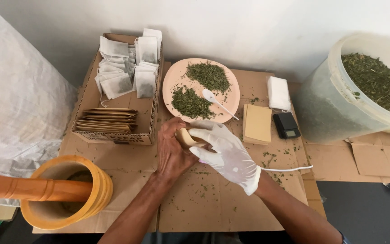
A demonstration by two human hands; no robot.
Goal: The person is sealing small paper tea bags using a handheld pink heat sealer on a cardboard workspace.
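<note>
My bare left hand (173, 149) and my right hand (226, 151), which wears a white glove, meet over the cardboard sheet. Together they grip a small tan paper envelope (185, 135), most of it hidden between the fingers. Just beyond them stands a pink plate (177, 74) with two heaps of dried green herb (207, 76) and a white plastic spoon (214, 99) lying on it.
An open cardboard box (149, 131) at the left holds filled white sachets and a stack of brown envelopes. A wooden mortar (66, 192) with a pestle sits near left. Right of the plate lie tan envelopes (257, 123), white sachets (278, 92), a black pocket scale (286, 124) and a large herb bucket (335, 106).
</note>
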